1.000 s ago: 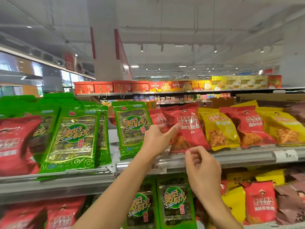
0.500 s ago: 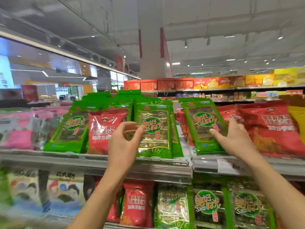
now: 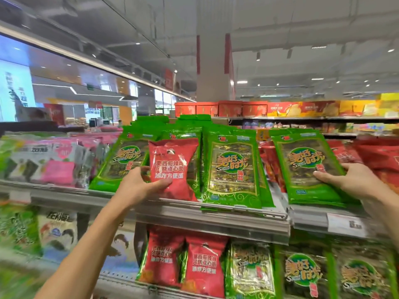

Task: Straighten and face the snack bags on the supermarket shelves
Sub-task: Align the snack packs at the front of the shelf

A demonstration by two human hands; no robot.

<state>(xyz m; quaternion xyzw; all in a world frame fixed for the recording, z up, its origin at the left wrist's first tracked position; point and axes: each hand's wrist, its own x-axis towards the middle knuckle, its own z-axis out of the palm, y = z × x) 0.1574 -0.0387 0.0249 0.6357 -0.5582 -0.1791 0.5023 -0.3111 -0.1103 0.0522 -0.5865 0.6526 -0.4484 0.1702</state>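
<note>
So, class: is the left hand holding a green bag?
No, the left hand grips a red bag; the right hand holds a green bag.

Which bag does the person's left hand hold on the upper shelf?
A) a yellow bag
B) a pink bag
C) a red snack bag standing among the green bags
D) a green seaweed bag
C: the left hand grips the lower part of the red snack bag, which stands in front of the green seaweed bags, thumb on its front.
</note>
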